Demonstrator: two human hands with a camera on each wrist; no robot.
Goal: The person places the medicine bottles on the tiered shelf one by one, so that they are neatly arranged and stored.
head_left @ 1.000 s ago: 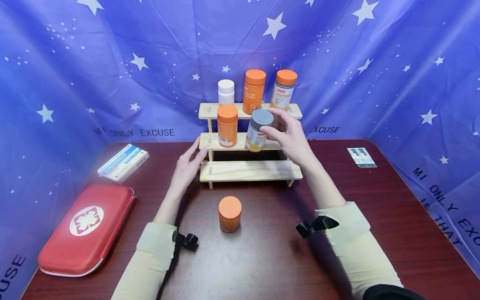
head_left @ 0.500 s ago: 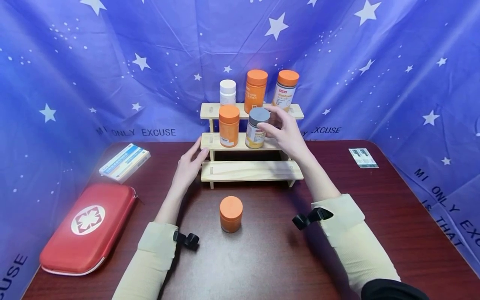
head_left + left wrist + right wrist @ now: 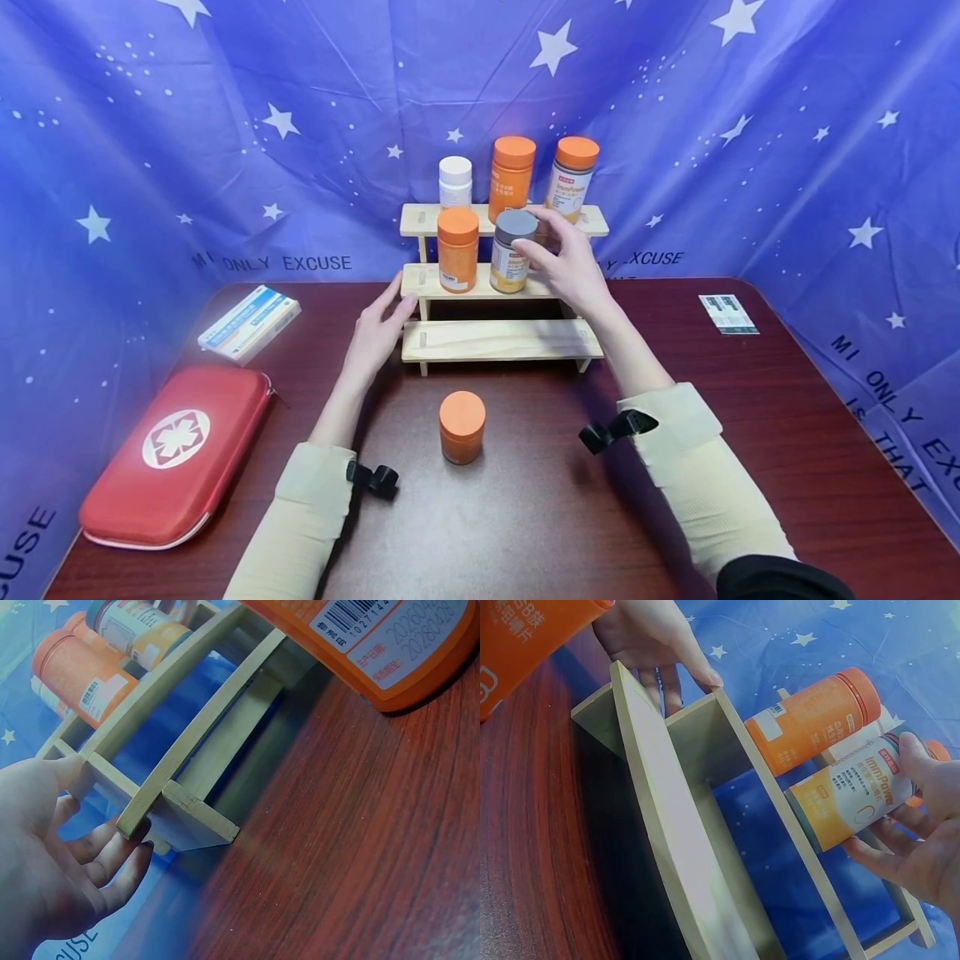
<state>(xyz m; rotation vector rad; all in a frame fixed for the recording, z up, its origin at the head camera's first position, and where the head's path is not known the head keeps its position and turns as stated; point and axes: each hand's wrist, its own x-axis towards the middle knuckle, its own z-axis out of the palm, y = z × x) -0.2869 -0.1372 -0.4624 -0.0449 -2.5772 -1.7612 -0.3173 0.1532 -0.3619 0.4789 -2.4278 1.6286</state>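
Note:
My right hand (image 3: 570, 260) grips a supplement jar (image 3: 510, 265) with a grey lid and a white-and-yellow label, thumb in front and fingers behind. The jar stands upright at the front edge of the middle tier of a wooden step shelf (image 3: 502, 340). To its left on that tier is an orange jar (image 3: 457, 260). My left hand (image 3: 377, 323) holds the shelf's left end; in the left wrist view its thumb lies at the middle board's corner and its fingertips (image 3: 142, 859) are at the lower board's end.
On the top tier stand a white bottle (image 3: 455, 182), an orange jar (image 3: 512, 179) and an orange-lidded jar (image 3: 572, 179). Another orange jar (image 3: 462, 427) is on the table before the shelf. A red first-aid case (image 3: 176, 458) and a box (image 3: 249, 323) lie left, a card (image 3: 728, 314) right.
My right hand has moved slightly back and left, bringing the grey-lidded jar from a tilt to upright on the middle tier. My left hand stays at the shelf's end.

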